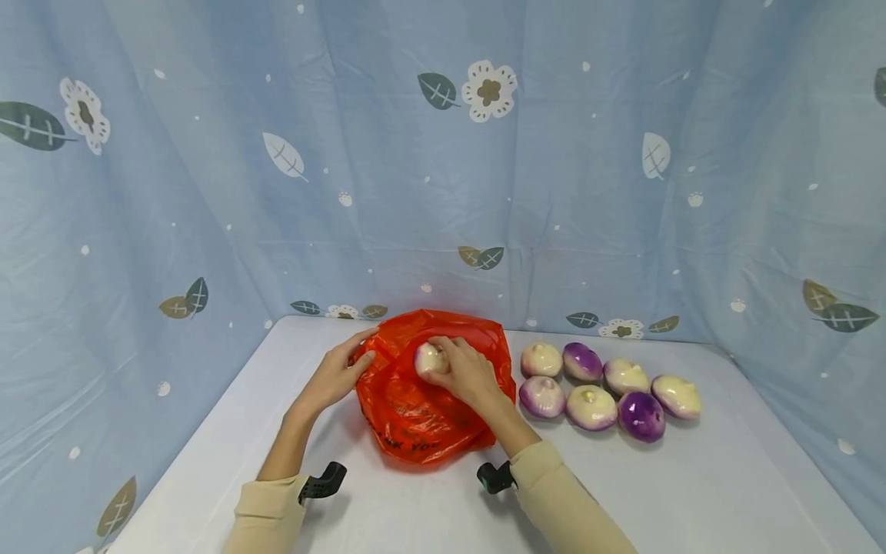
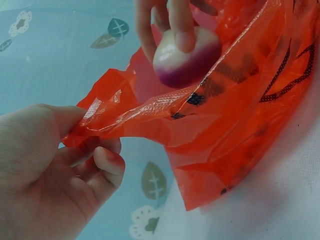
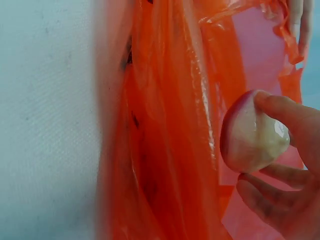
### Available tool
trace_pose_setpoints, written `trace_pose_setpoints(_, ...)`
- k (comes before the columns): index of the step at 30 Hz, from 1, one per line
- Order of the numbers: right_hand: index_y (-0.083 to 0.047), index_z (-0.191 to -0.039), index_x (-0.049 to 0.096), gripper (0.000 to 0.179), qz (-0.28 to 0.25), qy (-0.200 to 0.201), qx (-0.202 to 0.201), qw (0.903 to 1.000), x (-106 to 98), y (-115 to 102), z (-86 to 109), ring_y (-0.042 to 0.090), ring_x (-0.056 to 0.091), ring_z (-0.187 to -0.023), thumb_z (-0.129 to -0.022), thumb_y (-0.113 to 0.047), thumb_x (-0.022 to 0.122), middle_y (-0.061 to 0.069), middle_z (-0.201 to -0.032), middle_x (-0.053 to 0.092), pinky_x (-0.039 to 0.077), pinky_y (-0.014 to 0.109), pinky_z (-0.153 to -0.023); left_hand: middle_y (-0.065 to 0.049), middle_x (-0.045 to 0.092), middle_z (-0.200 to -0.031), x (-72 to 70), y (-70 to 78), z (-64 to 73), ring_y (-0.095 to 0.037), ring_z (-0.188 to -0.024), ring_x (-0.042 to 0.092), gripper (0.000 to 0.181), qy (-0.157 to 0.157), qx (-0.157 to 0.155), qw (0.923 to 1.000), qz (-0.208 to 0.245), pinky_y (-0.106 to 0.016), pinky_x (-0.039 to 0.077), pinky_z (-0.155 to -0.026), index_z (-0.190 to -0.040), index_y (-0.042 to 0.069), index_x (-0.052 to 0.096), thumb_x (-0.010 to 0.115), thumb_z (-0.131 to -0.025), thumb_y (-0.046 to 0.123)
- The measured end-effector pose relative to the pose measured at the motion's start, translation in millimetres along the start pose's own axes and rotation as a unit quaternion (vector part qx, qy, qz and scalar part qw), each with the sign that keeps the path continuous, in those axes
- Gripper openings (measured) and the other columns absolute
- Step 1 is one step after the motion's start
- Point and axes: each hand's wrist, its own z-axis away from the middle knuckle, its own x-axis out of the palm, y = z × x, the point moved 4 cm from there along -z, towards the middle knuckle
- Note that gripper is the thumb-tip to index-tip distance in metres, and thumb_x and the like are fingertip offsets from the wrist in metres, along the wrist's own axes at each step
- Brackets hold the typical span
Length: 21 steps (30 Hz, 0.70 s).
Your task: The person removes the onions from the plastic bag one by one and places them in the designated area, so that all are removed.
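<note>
A red plastic bag (image 1: 408, 415) with black lettering sits on the white table, its mouth open. My left hand (image 1: 339, 373) pinches the bag's rim on the left side; in the left wrist view the thumb of that hand (image 2: 55, 165) lies over the red plastic. My right hand (image 1: 469, 373) holds a glossy purple-and-white turnip (image 1: 431, 360) over the bag's mouth. In the right wrist view, thumb and fingers grip the turnip (image 3: 252, 135) from its pale side. Folds of the bag conceal part of its inside.
Several more purple-and-white turnips (image 1: 591, 407) lie in two rows right of the bag on the white table (image 1: 692, 485). A blue curtain (image 1: 388, 185) with leaves and flowers hangs behind and beside the table. Black wrist devices (image 1: 325, 481) sit at both cuffs.
</note>
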Motion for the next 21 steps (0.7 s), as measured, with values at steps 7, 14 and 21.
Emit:
trace_pose_setpoints(7, -0.033, -0.134, 0.056, 0.059, -0.007, 0.015, -0.001, 0.9999, -11.9, 0.5, 13.1, 0.026, 0.064, -0.106, -0.08, -0.048, 0.077, 0.001, -0.122, 0.062, 0.054, 0.052, -0.081, -0.01, 0.062, -0.093, 0.9, 0.4, 0.7, -0.018, -0.075, 0.055, 0.047, -0.011, -0.015, 0.9998, 0.006, -0.028, 0.048, -0.068, -0.147, 0.015, 0.046, 0.055, -0.101, 0.02)
trace_pose_setpoints(14, -0.033, -0.134, 0.055, 0.06, -0.005, 0.023, -0.012, 0.9996, -27.4, -0.3, 28.0, 0.025, 0.064, -0.107, -0.081, -0.05, 0.076, 0.001, -0.124, 0.061, 0.056, 0.05, -0.085, -0.013, 0.065, -0.114, 0.8, -0.5, 1.0, -0.02, -0.087, 0.057, 0.048, -0.007, -0.015, 0.9999, 0.005, -0.03, 0.05, -0.075, -0.147, 0.015, 0.046, 0.056, -0.1, 0.019)
trace_pose_setpoints(21, -0.028, -0.134, 0.056, 0.06, 0.017, 0.054, -0.05, 0.9971, -45.1, 1.0, 45.6, 0.023, 0.066, -0.096, -0.081, -0.05, 0.076, 0.001, -0.122, 0.063, 0.057, 0.042, -0.082, -0.015, 0.065, -0.122, 0.1, 0.5, 1.0, -0.023, -0.093, 0.06, 0.048, -0.007, -0.015, 0.9998, 0.01, -0.031, 0.053, -0.08, -0.147, 0.014, 0.046, 0.056, -0.1, 0.019)
